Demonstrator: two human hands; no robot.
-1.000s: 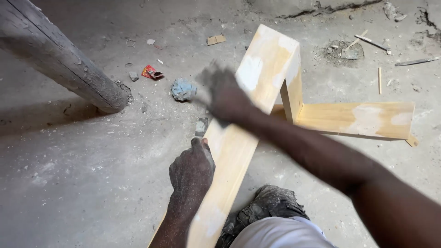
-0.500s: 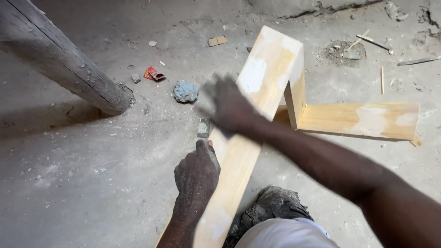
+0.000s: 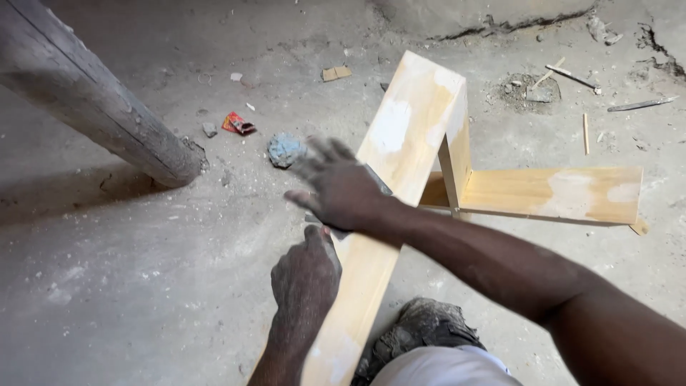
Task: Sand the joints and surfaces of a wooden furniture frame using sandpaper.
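Wooden board (image 3: 400, 154) slants over concrete floor (image 3: 128, 286) | right hand (image 3: 339, 187) flat, fingers spread, pressing sandpaper (image 3: 377, 187) on it | left hand (image 3: 306, 275) curled, gripping board edge

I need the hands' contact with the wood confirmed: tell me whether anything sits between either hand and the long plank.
Under the right hand a dark flat piece shows at its edges, pressed against the long plank; what it is cannot be told. The left hand grips the plank's edge directly, with nothing visible between.
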